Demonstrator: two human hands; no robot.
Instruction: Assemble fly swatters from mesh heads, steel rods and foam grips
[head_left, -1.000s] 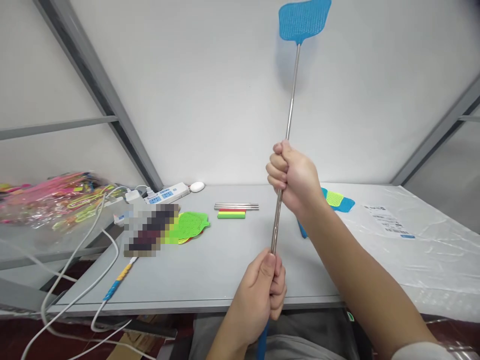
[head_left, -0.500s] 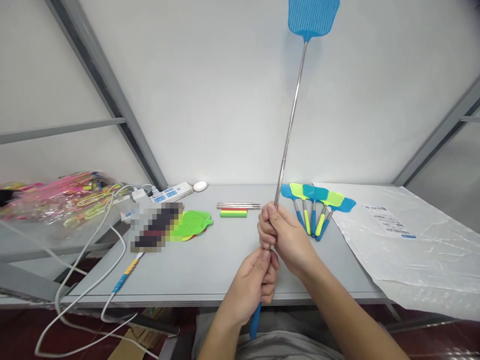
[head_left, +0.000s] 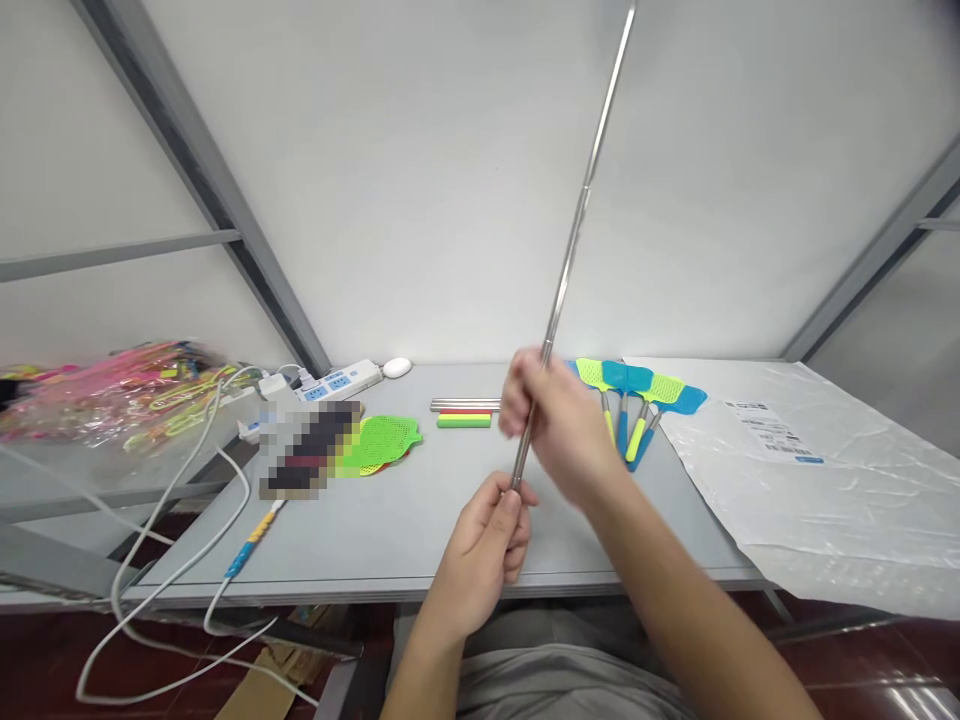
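Observation:
A fly swatter with a long, drawn-out telescopic metal rod point(head_left: 573, 240) slants up past the top edge, where its blue head is out of view. My left hand point(head_left: 487, 545) is closed round its lower end; no handle shows below the fingers. Higher up, my right hand point(head_left: 559, 415), slightly blurred, wraps round the rod. Right of that hand lies a fan of several short swatters with blue heads point(head_left: 626, 378) and yellow-green heads point(head_left: 666, 392). Behind and left of my hands rest metal rods point(head_left: 461, 404) and a yellow and green handle piece point(head_left: 463, 420).
Green swatter heads point(head_left: 390, 440) lie on the grey table point(head_left: 360, 540), beside a pixelated dark object point(head_left: 315, 450). A power strip point(head_left: 341, 382), a white mouse point(head_left: 397, 367) and cables stand left. Bagged colourful items point(head_left: 165, 390) sit far left; a white plastic bag point(head_left: 825, 500) covers the right.
The rod has risen, and the swatter's blue head has left the view at the top. My right hand has moved up, away from my left; the blue handle below no longer shows.

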